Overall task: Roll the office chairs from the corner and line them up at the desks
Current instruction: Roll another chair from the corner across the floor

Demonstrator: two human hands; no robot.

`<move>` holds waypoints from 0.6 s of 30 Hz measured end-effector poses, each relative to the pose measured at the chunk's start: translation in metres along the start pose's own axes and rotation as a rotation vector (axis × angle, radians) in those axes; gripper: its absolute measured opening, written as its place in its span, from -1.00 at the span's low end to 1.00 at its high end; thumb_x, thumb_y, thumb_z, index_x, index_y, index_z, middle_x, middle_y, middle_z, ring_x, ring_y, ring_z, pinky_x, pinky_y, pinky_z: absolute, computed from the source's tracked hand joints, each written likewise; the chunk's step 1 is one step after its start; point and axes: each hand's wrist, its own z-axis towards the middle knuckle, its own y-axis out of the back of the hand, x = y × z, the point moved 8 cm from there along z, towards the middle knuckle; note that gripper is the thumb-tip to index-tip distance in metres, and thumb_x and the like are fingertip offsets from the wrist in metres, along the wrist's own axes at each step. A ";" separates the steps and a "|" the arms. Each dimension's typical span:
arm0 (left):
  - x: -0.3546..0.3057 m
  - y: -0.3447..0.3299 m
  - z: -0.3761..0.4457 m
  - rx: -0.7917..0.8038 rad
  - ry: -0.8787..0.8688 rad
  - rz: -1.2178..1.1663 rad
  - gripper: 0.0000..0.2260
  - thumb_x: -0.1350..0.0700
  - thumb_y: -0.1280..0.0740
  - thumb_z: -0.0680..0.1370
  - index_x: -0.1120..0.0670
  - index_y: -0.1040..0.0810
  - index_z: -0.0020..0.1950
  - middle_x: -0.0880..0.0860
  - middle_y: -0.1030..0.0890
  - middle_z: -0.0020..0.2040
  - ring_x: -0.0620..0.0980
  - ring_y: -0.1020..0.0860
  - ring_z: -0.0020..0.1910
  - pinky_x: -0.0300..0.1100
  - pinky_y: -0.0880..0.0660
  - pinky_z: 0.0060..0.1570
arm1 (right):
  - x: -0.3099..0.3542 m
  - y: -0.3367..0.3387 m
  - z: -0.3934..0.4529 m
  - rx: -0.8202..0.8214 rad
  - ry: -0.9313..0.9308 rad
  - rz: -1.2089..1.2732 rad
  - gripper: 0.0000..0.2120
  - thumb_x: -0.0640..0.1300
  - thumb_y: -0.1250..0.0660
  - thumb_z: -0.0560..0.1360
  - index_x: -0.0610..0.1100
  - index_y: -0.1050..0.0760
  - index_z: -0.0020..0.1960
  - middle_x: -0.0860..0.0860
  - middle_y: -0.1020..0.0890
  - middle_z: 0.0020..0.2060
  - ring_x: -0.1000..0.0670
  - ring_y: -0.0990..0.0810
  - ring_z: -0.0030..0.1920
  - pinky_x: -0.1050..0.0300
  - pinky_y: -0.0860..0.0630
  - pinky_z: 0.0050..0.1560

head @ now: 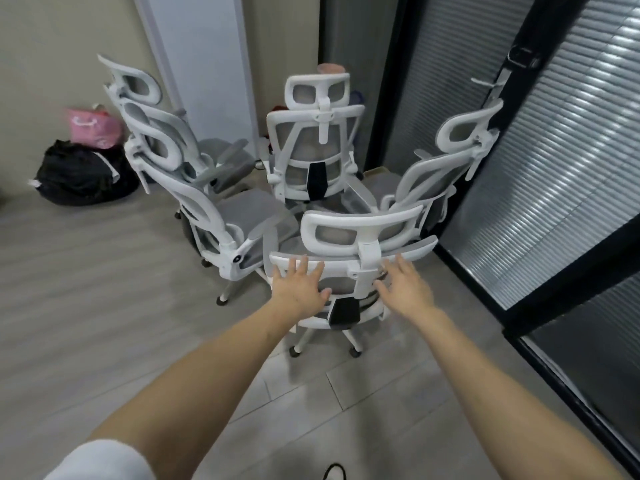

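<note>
Bags: a black bag [81,174] and a pink bag [93,128] lie on the floor against the left wall, well apart from the chairs.
Left chairs: two white-framed chairs [194,188] stand nested in the corner, backs to the left.
Left hand [299,289]: grip open, fingers spread, at the top rail of the near chair's backrest; holds nothing; contact cannot be told.
Near chair [346,237]: closest of the cluster, back toward the person, casters on the floor.
Rear chair [317,140]: stands behind the near chair, deepest in the corner.
Right hand [407,289]: grip open, fingers spread, at the right of the backrest beside the headrest post; holds nothing.
Right chair [446,161]: stands just beside the glass wall [554,150].
Handling: probably moderately heavy but free-rolling; mesh is soft, frame is stiff. Take hold on the rigid top rail, not the mesh or the headrest.
Clearance: neighbouring armrests and bases stand close and may snag. Open floor [86,306] lies toward the person and left; the glass wall limits the right.
</note>
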 end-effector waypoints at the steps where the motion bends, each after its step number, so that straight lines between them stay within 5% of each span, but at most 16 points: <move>1: -0.001 0.001 0.013 0.022 0.017 0.018 -0.34 -0.35 0.05 0.66 -0.15 0.11 0.70 0.07 0.15 0.71 0.20 0.16 0.67 0.48 0.19 0.48 | -0.009 -0.003 0.014 0.038 -0.013 -0.018 -0.35 0.25 -0.15 0.65 0.07 -0.12 0.66 -0.09 -0.03 0.68 -0.17 0.00 0.66 -0.23 -0.24 0.55; 7: 0.000 -0.026 0.055 0.181 0.114 0.000 -0.30 -0.49 0.11 0.57 -0.31 0.30 0.63 -0.01 0.38 0.66 0.21 0.31 0.64 0.65 0.30 0.31 | -0.035 -0.027 0.061 0.212 -0.010 -0.130 -0.20 0.48 0.03 0.57 0.23 0.28 0.66 -0.06 0.27 0.66 -0.13 0.31 0.65 -0.34 0.16 0.57; 18: 0.010 -0.025 0.051 0.233 0.025 -0.001 -0.29 -0.49 0.05 0.58 -0.34 0.28 0.63 -0.02 0.32 0.68 0.21 0.28 0.65 0.60 0.28 0.38 | -0.036 -0.031 0.045 0.146 -0.035 -0.110 -0.29 0.47 0.07 0.58 0.31 0.17 0.65 -0.04 0.19 0.68 -0.11 0.28 0.66 -0.33 0.22 0.57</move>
